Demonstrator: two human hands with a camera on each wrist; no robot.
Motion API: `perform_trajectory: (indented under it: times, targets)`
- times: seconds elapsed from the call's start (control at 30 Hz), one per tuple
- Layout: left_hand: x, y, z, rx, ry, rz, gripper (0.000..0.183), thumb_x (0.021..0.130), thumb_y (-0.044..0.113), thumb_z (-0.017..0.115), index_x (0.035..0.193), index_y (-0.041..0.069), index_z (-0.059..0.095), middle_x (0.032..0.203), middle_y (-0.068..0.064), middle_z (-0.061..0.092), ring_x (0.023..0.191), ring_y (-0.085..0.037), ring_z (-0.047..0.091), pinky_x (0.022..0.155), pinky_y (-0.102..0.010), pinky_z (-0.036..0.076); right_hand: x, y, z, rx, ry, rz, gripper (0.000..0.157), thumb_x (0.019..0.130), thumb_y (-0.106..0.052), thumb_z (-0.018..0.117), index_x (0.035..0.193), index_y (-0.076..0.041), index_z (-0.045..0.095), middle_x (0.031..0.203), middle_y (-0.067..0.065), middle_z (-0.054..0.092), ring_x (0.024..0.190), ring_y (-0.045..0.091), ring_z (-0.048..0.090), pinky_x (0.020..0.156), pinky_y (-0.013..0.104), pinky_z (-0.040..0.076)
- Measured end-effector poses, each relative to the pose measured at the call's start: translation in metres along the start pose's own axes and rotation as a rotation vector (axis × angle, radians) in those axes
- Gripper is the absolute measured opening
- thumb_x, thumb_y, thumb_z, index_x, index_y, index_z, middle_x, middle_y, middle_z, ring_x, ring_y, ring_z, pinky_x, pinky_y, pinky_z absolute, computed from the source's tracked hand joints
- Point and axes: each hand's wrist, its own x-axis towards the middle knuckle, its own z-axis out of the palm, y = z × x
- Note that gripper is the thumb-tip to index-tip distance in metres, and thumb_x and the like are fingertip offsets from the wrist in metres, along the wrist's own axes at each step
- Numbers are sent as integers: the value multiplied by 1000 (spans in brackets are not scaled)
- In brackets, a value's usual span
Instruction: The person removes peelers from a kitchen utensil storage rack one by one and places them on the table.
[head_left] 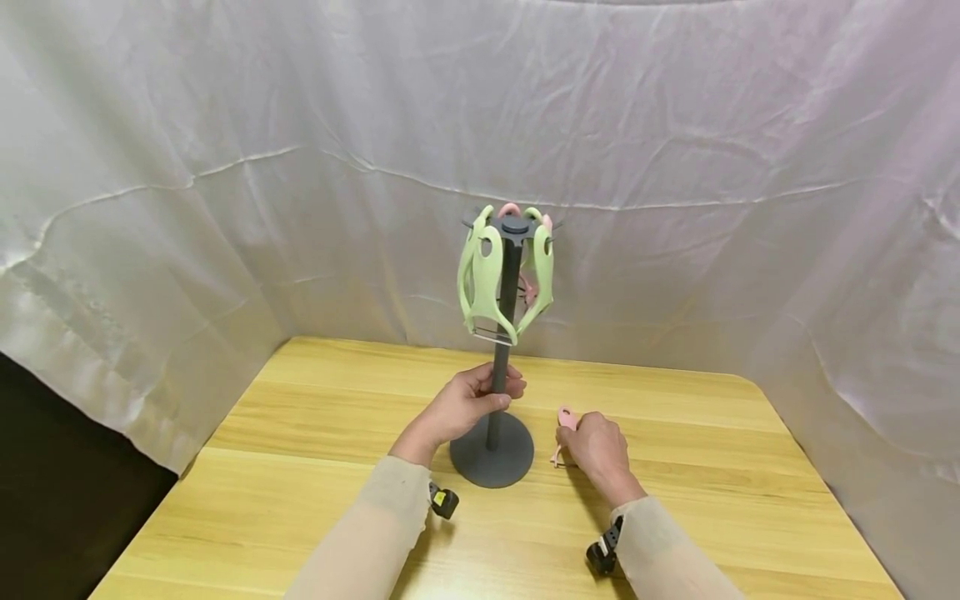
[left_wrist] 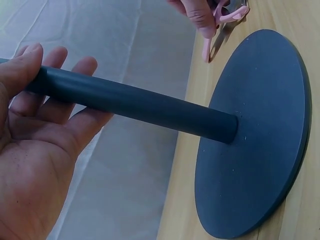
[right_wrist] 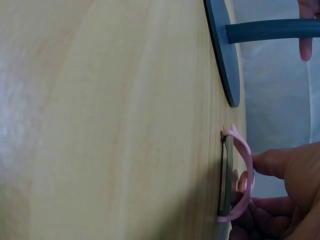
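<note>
A dark grey stand [head_left: 492,461] with a round base and upright pole stands on the table. My left hand [head_left: 456,408] holds the pole [left_wrist: 135,100] about midway up, thumb in front and fingers behind. To the right of the base, my right hand [head_left: 600,450] pinches a pink peeler [head_left: 567,417] by its handle, low at the tabletop. Its metal blade [right_wrist: 226,175] faces the table in the right wrist view. Several light green peelers [head_left: 487,271] hang by their handle holes from hooks at the stand's top. Pink peelers [head_left: 529,292] hang behind them, partly hidden.
The wooden table [head_left: 315,450] has its far edge behind the stand. A pale grey curtain [head_left: 375,108] surrounds the back and sides. Each wrist wears a small black camera, one of them the left wrist camera [head_left: 444,502].
</note>
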Motion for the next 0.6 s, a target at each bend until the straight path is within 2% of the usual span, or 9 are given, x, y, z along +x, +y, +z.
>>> perform_trajectory:
  times: [0.2, 0.47, 0.6]
  targets:
    - [0, 2, 0, -10, -14, -10, 34, 105, 1, 62, 139, 4, 61, 139, -21, 68, 135, -33, 63, 111, -43, 52, -1, -1, 0, 3, -4, 4, 37, 93, -29, 69, 61, -14, 58, 55, -1, 47, 52, 17, 43, 47, 29, 32]
    - [-1, 3, -1, -34, -40, -18, 36, 106, -1, 58, 142, 2, 58, 146, -24, 63, 140, -34, 59, 115, -44, 49, 0, 1, 1, 14, 4, 3, 34, 91, -29, 68, 62, -14, 60, 56, -1, 50, 53, 17, 45, 48, 30, 33]
    - [-1, 4, -1, -34, -43, -27, 37, 107, 0, 57, 144, 4, 58, 148, -20, 62, 141, -32, 59, 116, -44, 49, 2, 2, 2, 20, 8, 1, 35, 91, -30, 69, 62, -14, 61, 55, -2, 50, 52, 17, 44, 48, 30, 33]
